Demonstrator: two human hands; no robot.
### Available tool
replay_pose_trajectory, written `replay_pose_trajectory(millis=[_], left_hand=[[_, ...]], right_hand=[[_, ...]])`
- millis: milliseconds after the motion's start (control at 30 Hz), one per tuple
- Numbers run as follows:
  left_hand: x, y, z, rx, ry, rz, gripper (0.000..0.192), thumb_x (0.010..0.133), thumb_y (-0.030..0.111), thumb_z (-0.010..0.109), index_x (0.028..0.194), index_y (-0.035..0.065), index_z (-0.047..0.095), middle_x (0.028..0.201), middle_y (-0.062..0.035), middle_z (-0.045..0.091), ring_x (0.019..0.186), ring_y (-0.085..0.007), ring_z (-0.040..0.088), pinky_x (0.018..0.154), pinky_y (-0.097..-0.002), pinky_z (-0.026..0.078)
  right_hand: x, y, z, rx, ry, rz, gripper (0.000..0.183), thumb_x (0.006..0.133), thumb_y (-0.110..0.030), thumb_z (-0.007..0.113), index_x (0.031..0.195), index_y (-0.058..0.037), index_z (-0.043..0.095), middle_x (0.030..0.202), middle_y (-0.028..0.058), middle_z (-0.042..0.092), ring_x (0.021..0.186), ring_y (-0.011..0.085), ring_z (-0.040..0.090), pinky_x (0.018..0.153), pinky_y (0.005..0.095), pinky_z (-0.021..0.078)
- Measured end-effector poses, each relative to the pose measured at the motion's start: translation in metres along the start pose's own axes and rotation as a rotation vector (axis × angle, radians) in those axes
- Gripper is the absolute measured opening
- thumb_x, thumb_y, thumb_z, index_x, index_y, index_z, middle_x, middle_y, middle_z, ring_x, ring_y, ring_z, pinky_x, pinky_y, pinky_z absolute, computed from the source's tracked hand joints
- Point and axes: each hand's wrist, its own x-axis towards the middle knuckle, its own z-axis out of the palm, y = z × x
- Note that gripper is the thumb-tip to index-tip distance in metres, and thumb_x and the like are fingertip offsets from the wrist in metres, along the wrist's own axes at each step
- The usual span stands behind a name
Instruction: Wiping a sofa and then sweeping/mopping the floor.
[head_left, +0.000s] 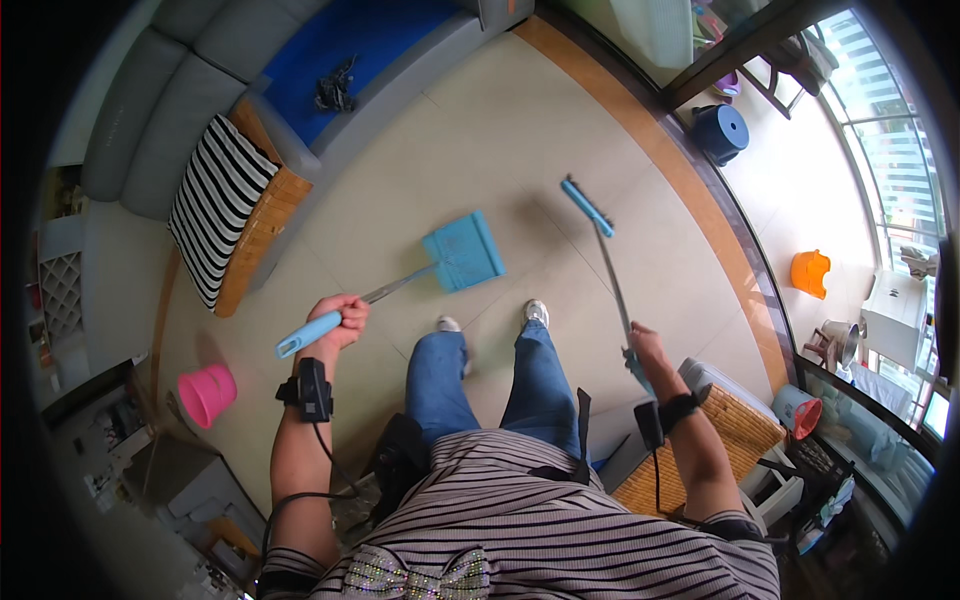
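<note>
My left hand (341, 322) is closed around the light-blue handle of a dustpan (465, 253). The blue pan lies out in front of my feet, with some small debris visible on it. My right hand (647, 352) grips the long-handled broom (586, 206), whose narrow blue head with dark bristles is to the right of the dustpan, apart from it. Whether the broom head touches the floor, I cannot tell. Both my shoes show below the dustpan on the pale tiled floor (487, 120).
A grey sofa (180, 90) with a striped cushion (223, 210) stands at upper left. A pink bucket (207, 395) is at lower left. Past the sliding-door track at right are a blue stool (721, 133) and an orange plastic stool (810, 274). A woven-topped seat (705, 442) is beside my right arm.
</note>
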Motion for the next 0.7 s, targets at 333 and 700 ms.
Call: replay_pose_trajectory(millis=[333,700], left_hand=[[-0.044,0.094,-0.085,0.073,0.219,0.092,0.010,0.068,0.007,0.041,0.062,0.0002,0.037,0.051,-0.0018,0.034,0.037,-0.0064,0.029,0.034,-0.0164,0.022],[-0.065,0.111,-0.051,0.340,0.074,0.043,0.010,0.070,0.004,0.037,0.063,-0.0012,0.032,0.052,-0.0025,0.034,0.035,-0.0069,0.029,0.033,-0.0164,0.024]], right_hand=[[0.004,-0.036,0.117,0.226,-0.127,-0.092,0.017,0.069,-0.023,0.035,0.062,-0.0076,0.039,0.050,0.0055,0.042,0.042,0.0131,0.041,0.039,0.0231,0.0325],[-0.104,0.054,0.322,0.274,-0.230,0.244,0.034,0.069,-0.010,0.045,0.103,-0.0088,0.043,0.052,0.0053,0.044,0.039,0.0141,0.041,0.034,0.0258,0.0339]])
